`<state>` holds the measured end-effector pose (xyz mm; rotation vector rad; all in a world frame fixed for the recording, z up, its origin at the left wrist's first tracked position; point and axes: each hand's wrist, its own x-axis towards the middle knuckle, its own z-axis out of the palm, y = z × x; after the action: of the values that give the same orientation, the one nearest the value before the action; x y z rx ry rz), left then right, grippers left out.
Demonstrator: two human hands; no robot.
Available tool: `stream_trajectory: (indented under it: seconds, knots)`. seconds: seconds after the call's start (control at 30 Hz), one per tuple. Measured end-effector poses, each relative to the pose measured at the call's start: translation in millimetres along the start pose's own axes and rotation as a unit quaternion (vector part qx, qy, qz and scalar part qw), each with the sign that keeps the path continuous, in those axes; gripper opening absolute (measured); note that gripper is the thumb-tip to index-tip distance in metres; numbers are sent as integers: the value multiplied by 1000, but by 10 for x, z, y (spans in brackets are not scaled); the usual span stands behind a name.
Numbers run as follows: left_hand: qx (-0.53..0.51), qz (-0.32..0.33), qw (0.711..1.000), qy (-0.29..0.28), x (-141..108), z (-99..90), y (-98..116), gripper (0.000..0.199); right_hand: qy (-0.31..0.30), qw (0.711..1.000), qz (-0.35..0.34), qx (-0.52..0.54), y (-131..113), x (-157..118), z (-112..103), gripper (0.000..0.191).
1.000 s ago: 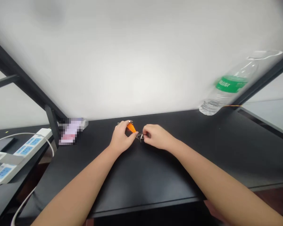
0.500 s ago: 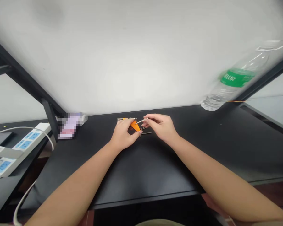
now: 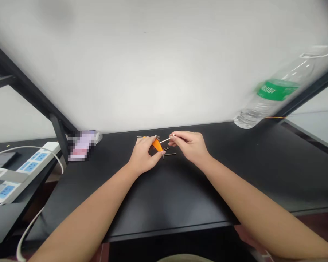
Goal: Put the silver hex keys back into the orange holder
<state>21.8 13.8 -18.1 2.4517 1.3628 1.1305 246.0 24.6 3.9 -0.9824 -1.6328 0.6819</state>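
My left hand is closed around an orange hex key holder, with dark metal keys sticking out past its far left end. Between the thumb and fingers of my right hand is a thin silver hex key. Its far end meets the orange holder or lies just in front of it; I cannot tell whether it is inside a slot. Just right of my left thumb, a dark L-shaped hex key lies on the black table, with another dark key or two close behind it.
A large clear water bottle with a green label stands at the back right by the wall. At left are a white power strip with a cable, a black frame post and a blurred-out flat item.
My right hand has shifted slightly right, and the silver hex key in it now lies at a flatter angle to the orange holder. My left hand keeps its hold almost unmoved.
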Motion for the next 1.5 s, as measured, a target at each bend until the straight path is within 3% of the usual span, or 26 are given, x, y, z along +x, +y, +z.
stream_trajectory:
  seconds: [0.4, 0.67, 0.8, 0.93, 1.23, 1.5]
  knots:
    - [-13, 22, 999, -29, 10, -38, 28, 41, -73, 991, -52, -104, -23, 15, -52, 23]
    - [-16, 25, 999, -45, 11, -51, 49, 46, 17, 1000, -6, 0, -111, -11, -11, 23]
    - [-25, 32, 997, -66, 9, -46, 37, 39, -5, 999, -20, -36, -141, -1, -34, 25]
    - [-23, 22, 998, -53, 3, -32, 21, 48, -39, 996, -35, -75, -150, -7, -51, 27]
    - [-20, 43, 997, -67, 4, -4, -20, 46, -27, 999, 28, 21, -49, -40, 33, 24]
    - [-19, 14, 1000, -9, 13, 43, -19, 44, -16, 997, -57, -58, 34, -53, 129, 33]
